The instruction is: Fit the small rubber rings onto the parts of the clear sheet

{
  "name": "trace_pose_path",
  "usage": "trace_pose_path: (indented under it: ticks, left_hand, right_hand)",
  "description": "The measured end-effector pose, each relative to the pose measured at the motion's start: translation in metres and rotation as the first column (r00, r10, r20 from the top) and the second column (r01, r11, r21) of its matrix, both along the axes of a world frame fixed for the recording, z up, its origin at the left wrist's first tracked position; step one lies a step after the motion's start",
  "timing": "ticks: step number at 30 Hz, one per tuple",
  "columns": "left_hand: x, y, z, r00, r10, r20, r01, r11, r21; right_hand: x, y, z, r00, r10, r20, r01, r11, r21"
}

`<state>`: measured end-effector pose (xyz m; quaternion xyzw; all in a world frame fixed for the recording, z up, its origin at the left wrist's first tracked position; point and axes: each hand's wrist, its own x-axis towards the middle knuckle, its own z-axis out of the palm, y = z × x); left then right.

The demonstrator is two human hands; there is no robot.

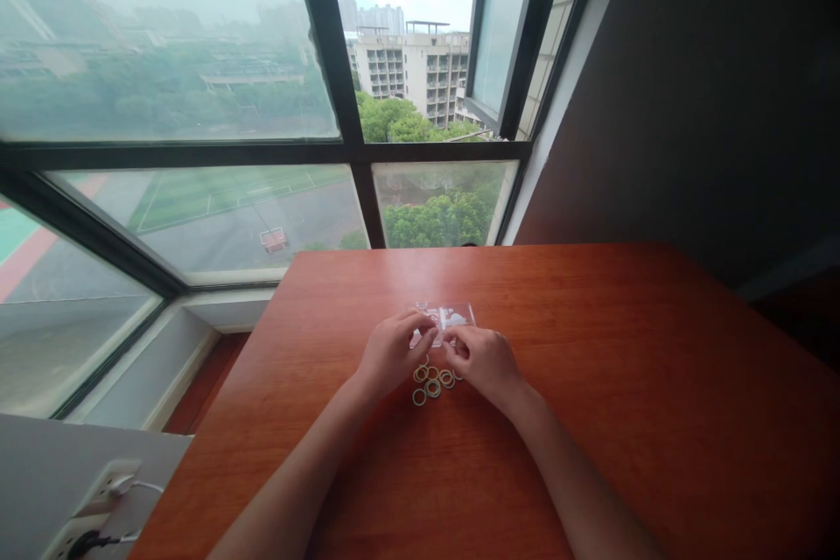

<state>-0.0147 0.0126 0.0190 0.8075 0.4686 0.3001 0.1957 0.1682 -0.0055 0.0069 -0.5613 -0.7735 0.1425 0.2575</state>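
Observation:
A small clear plastic bag (454,315) lies on the reddish wooden table (591,367), just beyond my hands. My left hand (392,353) pinches the near edge of the bag with thumb and fingertips. My right hand (484,360) is curled close beside it, its fingertips pressed together at the same edge. Several small pale rings (431,385) lie loose on the table between and just below my two hands. What my right fingers hold is too small to make out.
A large window with dark frames (347,153) stands beyond the table's far edge. A dark wall (709,87) rises on the right. At lower left a white power strip (98,507) with a cable sits on a grey ledge.

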Motion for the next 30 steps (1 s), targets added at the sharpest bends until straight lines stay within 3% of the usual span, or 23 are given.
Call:
trace_pose_path:
  ticks: [8, 14, 23, 27, 30]
  left_hand:
    - [0.0006, 0.0010, -0.0009, 0.992, -0.020, 0.127, 0.036, 0.992, -0.121]
    - [0.0047, 0.0014, -0.0011, 0.962, 0.000, 0.273, 0.070, 0.966, -0.248]
    - [0.0051, 0.0010, 0.0006, 0.942, -0.003, 0.334, 0.112, 0.944, -0.309]
    - [0.0050, 0.0009, -0.0014, 0.958, -0.011, 0.287, 0.088, 0.963, -0.257]
    - [0.0039, 0.0029, -0.0039, 0.989, 0.058, 0.137, -0.045, 0.995, -0.093]
  right_hand:
    - [-0.0010, -0.0019, 0.0009, 0.992, 0.041, -0.118, -0.027, 0.993, 0.119]
    - [-0.0011, -0.0016, -0.0003, 0.992, 0.051, -0.113, -0.030, 0.983, 0.179]
    - [-0.0005, -0.0022, -0.0002, 0.986, 0.099, -0.131, -0.066, 0.970, 0.234]
    - [-0.0004, -0.0018, -0.0011, 0.987, 0.091, -0.132, -0.061, 0.975, 0.216]
    - [-0.0002, -0.0009, 0.0000, 0.993, 0.074, -0.095, -0.059, 0.986, 0.156]
